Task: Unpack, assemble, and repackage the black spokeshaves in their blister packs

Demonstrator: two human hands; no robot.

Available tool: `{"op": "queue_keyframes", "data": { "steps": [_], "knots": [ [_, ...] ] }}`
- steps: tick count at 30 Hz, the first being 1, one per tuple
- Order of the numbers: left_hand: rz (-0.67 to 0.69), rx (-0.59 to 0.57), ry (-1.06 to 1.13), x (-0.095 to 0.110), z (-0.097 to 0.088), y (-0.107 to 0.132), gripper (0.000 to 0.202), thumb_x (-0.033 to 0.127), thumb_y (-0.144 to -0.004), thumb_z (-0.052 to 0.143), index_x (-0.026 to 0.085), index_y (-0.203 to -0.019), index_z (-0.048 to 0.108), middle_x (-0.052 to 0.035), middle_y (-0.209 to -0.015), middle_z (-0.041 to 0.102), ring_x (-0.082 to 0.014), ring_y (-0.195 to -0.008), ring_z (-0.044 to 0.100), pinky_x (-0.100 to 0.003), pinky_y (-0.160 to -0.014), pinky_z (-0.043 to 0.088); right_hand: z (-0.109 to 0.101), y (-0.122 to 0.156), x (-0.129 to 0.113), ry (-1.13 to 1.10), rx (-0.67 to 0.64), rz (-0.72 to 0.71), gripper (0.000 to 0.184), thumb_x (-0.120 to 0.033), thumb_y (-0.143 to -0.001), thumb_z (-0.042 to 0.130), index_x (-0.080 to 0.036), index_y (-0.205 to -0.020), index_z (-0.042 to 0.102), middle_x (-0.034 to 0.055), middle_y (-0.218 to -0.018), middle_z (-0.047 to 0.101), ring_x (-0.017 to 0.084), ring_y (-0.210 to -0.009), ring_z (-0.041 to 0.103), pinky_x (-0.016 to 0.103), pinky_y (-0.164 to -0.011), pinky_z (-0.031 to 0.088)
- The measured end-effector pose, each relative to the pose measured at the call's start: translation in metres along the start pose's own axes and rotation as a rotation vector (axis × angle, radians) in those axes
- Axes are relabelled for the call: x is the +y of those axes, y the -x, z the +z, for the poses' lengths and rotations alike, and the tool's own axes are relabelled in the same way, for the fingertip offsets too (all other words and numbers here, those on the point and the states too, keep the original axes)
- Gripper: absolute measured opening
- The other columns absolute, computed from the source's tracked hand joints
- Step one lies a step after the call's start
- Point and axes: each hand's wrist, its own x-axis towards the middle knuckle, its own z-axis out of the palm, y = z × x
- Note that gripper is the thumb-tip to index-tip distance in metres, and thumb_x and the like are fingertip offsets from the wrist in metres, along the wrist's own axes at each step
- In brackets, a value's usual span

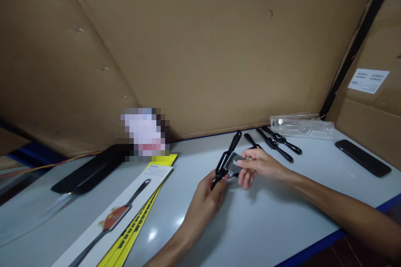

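My left hand (pixel 203 200) is closed around the lower part of a black spokeshave (pixel 233 144), whose upper handle points up and away from me. Between the fingers and thumb of my right hand (pixel 261 167) is a flat grey metal blade (pixel 232 166), held up against the middle of the spokeshave. Whether the blade is seated in the body cannot be made out. Just behind my right hand lies another black tool (pixel 250 139), mostly covered by the fingers. Further right, two more black spokeshaves (pixel 275 146) rest side by side on the table.
Clear plastic blister packs (pixel 305 128) lie at the back right, with a long dark case (pixel 361 157) in front. Printed cards with a spokeshave picture (pixel 125 212) are at the left, near a long black object (pixel 90 171). Cardboard (pixel 200 50) walls the table's back.
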Motion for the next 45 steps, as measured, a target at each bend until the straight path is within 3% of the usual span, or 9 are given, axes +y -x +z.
{"op": "queue_keyframes", "data": {
  "steps": [4,13,23,30,34,40,45],
  "knots": [
    [0.055,-0.004,-0.084,-0.007,-0.001,-0.001,0.036,0.052,-0.076,0.071,0.019,-0.081,0.057,0.012,-0.051,0.029,-0.0047,-0.04,0.019,-0.02,-0.039,0.015,0.005,0.0,0.005,0.005,0.034,0.045,0.021,-0.028,-0.097,0.055,-0.02,-0.08,0.044,0.0019,-0.062,0.07,0.012,-0.046,0.064,0.021,-0.046,0.049],
    [0.099,0.023,-0.131,-0.011,0.0,0.001,0.044,0.061,-0.077,0.069,0.019,-0.071,0.056,0.0092,-0.05,0.03,-0.0069,-0.044,0.022,-0.021,-0.041,0.015,0.014,0.004,0.004,-0.03,-0.051,0.058,0.018,-0.024,-0.1,0.048,-0.023,-0.086,0.037,0.0007,-0.062,0.07,0.013,-0.042,0.062,0.021,-0.046,0.047],
    [0.003,-0.018,-0.083,-0.009,0.001,-0.001,0.058,0.076,-0.069,0.067,0.019,-0.078,0.057,0.0121,-0.045,0.027,-0.0064,-0.04,0.018,-0.02,-0.038,0.013,0.011,0.0,0.008,0.078,0.045,-0.011,0.017,-0.03,-0.102,0.048,-0.023,-0.091,0.037,-0.0034,-0.06,0.067,0.012,-0.041,0.06,0.02,-0.043,0.046],
    [0.095,-0.004,-0.215,-0.016,-0.002,-0.004,0.051,0.069,-0.08,0.061,0.019,-0.071,0.057,0.0086,-0.048,0.031,-0.0074,-0.043,0.023,-0.021,-0.041,0.016,0.013,0.001,0.011,0.027,0.083,-0.057,0.011,-0.024,-0.102,0.046,-0.023,-0.095,0.037,-0.0033,-0.06,0.068,0.012,-0.044,0.062,0.02,-0.045,0.047],
    [0.143,0.018,-0.268,-0.016,-0.002,-0.003,0.048,0.064,-0.08,0.063,0.019,-0.065,0.054,0.0069,-0.049,0.033,-0.0082,-0.045,0.025,-0.022,-0.041,0.016,0.015,0.001,0.01,0.05,0.033,-0.034,0.014,-0.027,-0.102,0.046,-0.022,-0.091,0.041,-0.0013,-0.062,0.068,0.011,-0.04,0.06,0.02,-0.042,0.046],
    [0.072,-0.043,-0.215,-0.007,0.003,0.002,0.059,0.078,-0.073,0.059,0.021,-0.061,0.05,0.0076,-0.042,0.034,-0.0076,-0.039,0.025,-0.023,-0.038,0.015,0.017,0.0,0.011,0.067,0.0,-0.077,0.019,-0.026,-0.102,0.046,-0.02,-0.084,0.044,-0.0017,-0.061,0.067,0.009,-0.04,0.059,0.017,-0.04,0.045],
    [-0.013,-0.077,-0.14,0.0,0.008,0.005,0.063,0.083,-0.069,0.058,0.022,-0.061,0.045,0.0106,-0.039,0.03,-0.0059,-0.035,0.021,-0.022,-0.036,0.012,0.012,-0.001,0.01,0.069,-0.071,-0.072,0.022,-0.025,-0.101,0.046,-0.022,-0.082,0.037,-0.0008,-0.064,0.069,0.01,-0.039,0.06,0.02,-0.04,0.047]
  ]
}}
